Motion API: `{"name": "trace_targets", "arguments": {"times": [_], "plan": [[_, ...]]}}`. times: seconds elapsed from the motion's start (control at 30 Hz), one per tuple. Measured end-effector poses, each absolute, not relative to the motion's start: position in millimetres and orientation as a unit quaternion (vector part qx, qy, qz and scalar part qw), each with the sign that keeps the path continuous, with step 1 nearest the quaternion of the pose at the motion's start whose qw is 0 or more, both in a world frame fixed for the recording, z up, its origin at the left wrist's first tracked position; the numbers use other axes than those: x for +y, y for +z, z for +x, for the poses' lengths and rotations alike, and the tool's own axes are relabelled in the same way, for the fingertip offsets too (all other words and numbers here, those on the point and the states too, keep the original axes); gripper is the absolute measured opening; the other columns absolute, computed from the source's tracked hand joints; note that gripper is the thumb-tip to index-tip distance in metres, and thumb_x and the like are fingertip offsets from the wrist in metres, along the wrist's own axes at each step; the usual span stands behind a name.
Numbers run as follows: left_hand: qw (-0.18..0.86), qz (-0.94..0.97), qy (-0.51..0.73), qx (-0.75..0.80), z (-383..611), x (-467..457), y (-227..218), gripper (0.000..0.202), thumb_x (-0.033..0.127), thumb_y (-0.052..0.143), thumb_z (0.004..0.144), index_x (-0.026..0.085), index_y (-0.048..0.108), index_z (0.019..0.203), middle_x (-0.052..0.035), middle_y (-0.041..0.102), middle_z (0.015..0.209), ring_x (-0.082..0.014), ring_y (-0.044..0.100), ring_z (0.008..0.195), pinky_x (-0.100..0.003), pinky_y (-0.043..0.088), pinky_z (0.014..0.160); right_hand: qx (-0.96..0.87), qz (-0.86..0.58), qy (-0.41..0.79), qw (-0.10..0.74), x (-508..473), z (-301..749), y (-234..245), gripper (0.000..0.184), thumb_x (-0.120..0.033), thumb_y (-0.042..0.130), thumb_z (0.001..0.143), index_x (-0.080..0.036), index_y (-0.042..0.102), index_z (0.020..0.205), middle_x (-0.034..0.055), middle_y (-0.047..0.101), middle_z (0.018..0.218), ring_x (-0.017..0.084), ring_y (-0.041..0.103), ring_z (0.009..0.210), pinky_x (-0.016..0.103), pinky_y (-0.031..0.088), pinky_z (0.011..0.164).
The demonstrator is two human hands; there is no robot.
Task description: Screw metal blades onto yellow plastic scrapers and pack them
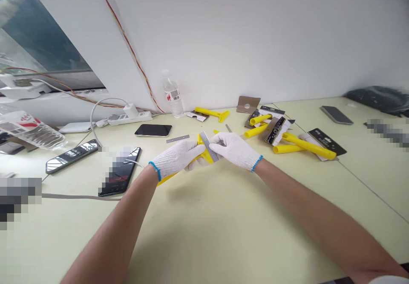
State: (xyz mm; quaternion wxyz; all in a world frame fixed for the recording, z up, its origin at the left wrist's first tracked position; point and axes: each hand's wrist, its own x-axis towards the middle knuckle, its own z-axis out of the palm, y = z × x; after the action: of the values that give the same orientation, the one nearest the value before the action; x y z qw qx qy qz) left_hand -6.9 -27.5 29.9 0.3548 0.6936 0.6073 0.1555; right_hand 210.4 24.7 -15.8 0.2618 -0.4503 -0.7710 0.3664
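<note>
L hand [177,158] in white knit glove w/ blue cuff, forearm coming in from lower left, wrist angled up & to the right. Its grip is clenched round a yellow plastic razor scraper [204,152], handle sticking out low toward lower left. R hand [234,149], same glove & cuff, forearm stretched in from lower right, back of hand up, fingers pointing left. Its grip is closed on the steel blade [208,146] at the scraper head. Hands nearly meet, scraper btwn them, over the pale table [223,220], centre of view. Just behind L hand: a loose steel blade [177,139] flat on table, black phone [153,130] beyond it. Right of hands: loose yellow handles [289,149], a made-up yellow scraper [212,113] near the wall, black card packs [326,141] & a brown card [248,104]. Far left: more phones [72,156], white power strip [129,117], plastic water bottle [172,96] upright by wall.
</note>
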Motion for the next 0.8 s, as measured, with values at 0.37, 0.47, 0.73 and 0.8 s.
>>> {"name": "trace_targets", "arguments": {"times": [0.37, 0.47, 0.73, 0.8], "plan": [[0.364, 0.7, 0.167, 0.591, -6.1, -27.4, 25.6, 0.04, 0.05, 0.059, 0.104, 0.012, 0.07, 0.109, -0.0052, 0.069, 0.093, -0.0143, 0.064, 0.076, -0.027, 0.054, 0.067, -0.779, -0.448, 0.347, 0.268, 22.2, 207.9, -18.3, 0.017, -0.033, 0.063, 0.094, -0.018, 0.067, 0.087, 0.0011, 0.072, 0.087, 0.015, 0.063, 0.077, 0.027, 0.044, 0.071], [0.366, 0.704, 0.176, 0.583, -6.4, -26.9, 23.8, 0.044, 0.052, 0.053, 0.103, 0.013, 0.072, 0.097, -0.0053, 0.067, 0.079, -0.014, 0.058, 0.065, -0.025, 0.042, 0.058, -0.789, -0.449, 0.33, 0.261, 21.2, 207.8, -16.8, 0.017, -0.033, 0.063, 0.094, -0.018, 0.067, 0.085, -0.0007, 0.07, 0.083, 0.014, 0.061, 0.076, 0.027, 0.041, 0.07], [0.374, 0.703, 0.172, 0.58, -8.2, -23.5, 22.3, 0.044, 0.059, 0.051, 0.092, 0.019, 0.068, 0.089, -0.0034, 0.059, 0.063, -0.0169, 0.051, 0.057, -0.03, 0.035, 0.055, -0.796, -0.455, 0.302, 0.26, 19.1, 206.3, -13.7, 0.019, -0.032, 0.065, 0.092, -0.018, 0.068, 0.08, -0.0014, 0.069, 0.078, 0.013, 0.058, 0.072, 0.027, 0.038, 0.067], [0.375, 0.701, 0.178, 0.58, -8.9, -23.1, 21.8, 0.044, 0.061, 0.051, 0.091, 0.02, 0.066, 0.087, -0.0028, 0.058, 0.063, -0.0175, 0.051, 0.057, -0.031, 0.036, 0.056, -0.784, -0.448, 0.338, 0.267, 19.7, 207.7, -13.5, 0.019, -0.034, 0.065, 0.093, -0.019, 0.069, 0.083, 0.0, 0.071, 0.082, 0.015, 0.061, 0.075, 0.027, 0.041, 0.069]]}}
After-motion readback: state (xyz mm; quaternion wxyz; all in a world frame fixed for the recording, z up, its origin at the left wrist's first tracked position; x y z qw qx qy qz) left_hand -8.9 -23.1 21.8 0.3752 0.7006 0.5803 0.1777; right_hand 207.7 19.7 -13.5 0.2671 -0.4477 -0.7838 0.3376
